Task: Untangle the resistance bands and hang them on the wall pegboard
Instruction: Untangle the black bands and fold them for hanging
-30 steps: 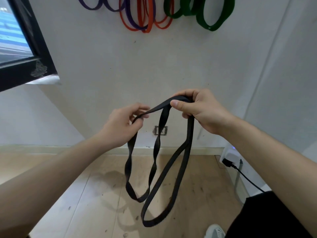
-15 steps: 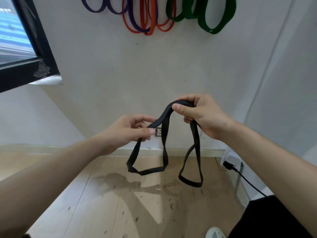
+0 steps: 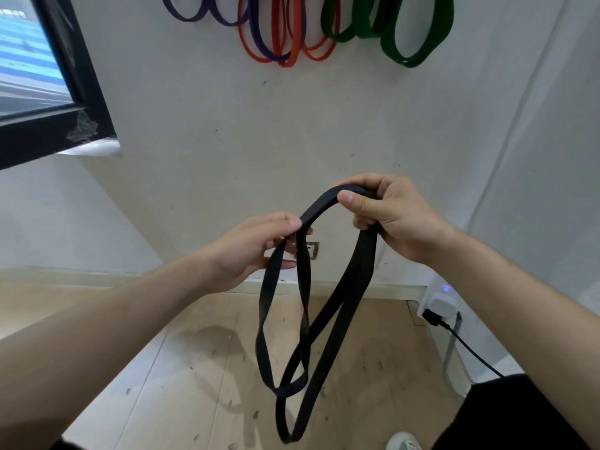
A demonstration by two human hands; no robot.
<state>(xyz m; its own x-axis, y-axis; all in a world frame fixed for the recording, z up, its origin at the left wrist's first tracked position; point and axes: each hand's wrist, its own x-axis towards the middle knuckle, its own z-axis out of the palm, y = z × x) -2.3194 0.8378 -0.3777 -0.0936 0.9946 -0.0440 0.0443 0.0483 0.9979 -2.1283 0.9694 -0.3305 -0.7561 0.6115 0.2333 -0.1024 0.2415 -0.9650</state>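
Black resistance band (image 3: 324,323) hangs mid-air between hands, two dangling loops crossed. Right hand (image 3: 389,219) clamps top bend; left hand (image 3: 256,251) pinches strand, possibly two. Looks limp, light, grippy; best held at top bend.

The left forearm (image 3: 113,326) and the right forearm (image 3: 519,303) were bare along their whole visible length. The left grip (image 3: 256,248) and right grip (image 3: 389,216) were bare too, with nails trimmed short and the right thumbnail the plainest to see. Black cloth (image 3: 506,417) filled the lower right corner, smooth and plain — whether shorts or trousers could not be told. Beside it, at the bottom edge, showed the toe of a pale shoe (image 3: 404,443) — whitish, with a faint grey-green panel.
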